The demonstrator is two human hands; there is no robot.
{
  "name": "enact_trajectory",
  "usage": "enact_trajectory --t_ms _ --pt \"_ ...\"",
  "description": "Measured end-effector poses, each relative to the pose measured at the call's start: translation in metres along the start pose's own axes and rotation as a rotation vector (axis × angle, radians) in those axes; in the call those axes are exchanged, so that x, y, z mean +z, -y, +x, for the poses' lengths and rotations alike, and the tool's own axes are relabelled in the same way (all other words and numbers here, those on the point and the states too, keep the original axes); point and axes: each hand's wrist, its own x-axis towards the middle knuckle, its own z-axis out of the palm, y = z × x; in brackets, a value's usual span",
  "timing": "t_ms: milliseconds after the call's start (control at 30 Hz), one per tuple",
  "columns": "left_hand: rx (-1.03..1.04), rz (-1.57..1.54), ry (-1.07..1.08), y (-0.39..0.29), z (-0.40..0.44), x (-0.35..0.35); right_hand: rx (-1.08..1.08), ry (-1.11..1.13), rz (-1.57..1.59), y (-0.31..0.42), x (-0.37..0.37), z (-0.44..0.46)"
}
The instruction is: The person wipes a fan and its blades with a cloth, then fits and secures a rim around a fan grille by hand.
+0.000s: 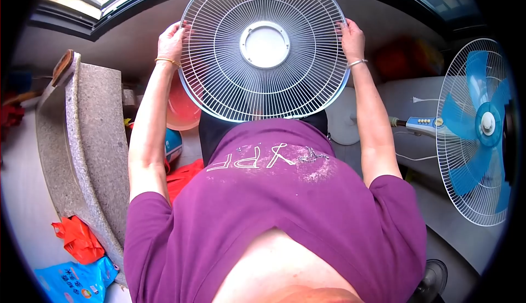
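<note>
A round white wire fan grille (219, 62) with a blank disc at its centre is held up in front of my body. My left hand (171, 43) grips its left rim, fingers curled round the edge. On the opposite side my right hand (353, 41) grips the right rim in the same way. Part of the fingers of each hand is hidden behind the wires. At the far right stands a fan (475, 122) with blue blades, a rear grille behind them and no front cover visible; neither hand touches it.
A grey stone ledge (103, 138) is on the left, with a red bag (79, 239) and a blue bag (76, 280) beside its base. A red basin (183, 106) is behind my left forearm. The fan's control box (422, 124) and white cords lie right.
</note>
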Motion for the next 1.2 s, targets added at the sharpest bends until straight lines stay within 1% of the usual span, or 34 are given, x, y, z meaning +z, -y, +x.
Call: enact_trajectory --t_ms 33,67,233,300,333,367,433,500,567,600,633,700,767,867,933,1100,1167,1200 --pt "-0.004 -0.014 0.003 -0.002 0.000 0.000 0.011 0.002 -0.038 0.000 -0.001 0.000" --pt "-0.016 -0.006 0.004 -0.003 -0.001 0.000 -0.038 -0.021 -0.111 -0.011 0.001 0.002" --pt "-0.035 -0.037 0.005 -0.005 -0.001 0.000 0.022 0.031 -0.085 0.001 -0.007 -0.004" --pt "-0.027 -0.033 0.027 -0.006 0.000 -0.001 0.058 0.067 -0.041 -0.007 -0.008 0.000" --pt "-0.049 -0.046 0.027 -0.005 0.001 -0.002 0.084 0.072 0.066 -0.005 -0.007 -0.001" --pt "-0.036 -0.041 0.052 -0.003 0.003 -0.004 0.101 0.052 0.094 -0.004 -0.009 -0.004" --pt "-0.034 -0.018 0.038 -0.006 0.000 -0.002 0.037 0.074 -0.068 -0.022 -0.011 0.003" --pt "-0.056 -0.016 0.045 -0.005 0.001 -0.003 0.067 0.104 -0.064 -0.024 -0.012 0.001" --pt "-0.027 0.018 0.062 -0.001 0.004 -0.006 0.206 0.130 0.111 -0.013 -0.013 -0.007" --pt "-0.041 0.011 0.067 -0.002 0.003 -0.005 0.211 0.129 0.156 -0.016 -0.011 -0.008" --pt "-0.044 0.011 0.066 0.000 0.003 -0.006 0.213 0.131 0.155 -0.019 -0.010 -0.006" --pt "-0.033 0.033 0.074 0.004 0.006 -0.008 0.198 0.125 0.034 -0.017 -0.008 -0.007" --pt "-0.034 0.023 0.079 0.010 0.008 -0.010 0.336 0.164 0.139 -0.005 -0.008 -0.020" --pt "-0.045 0.017 0.057 0.013 0.008 -0.011 0.281 0.165 0.058 -0.009 -0.009 -0.022" --pt "-0.051 0.051 0.058 0.011 0.008 -0.010 0.273 0.180 0.149 -0.011 -0.010 -0.025" --pt "-0.030 0.057 0.069 0.018 0.015 -0.009 0.316 0.142 0.050 -0.007 -0.012 -0.041" --pt "-0.029 0.101 0.062 0.016 0.014 -0.006 0.401 0.137 0.172 -0.006 -0.013 -0.048" --pt "-0.052 0.048 0.057 0.016 0.014 -0.006 0.458 0.139 0.256 -0.008 -0.013 -0.055"
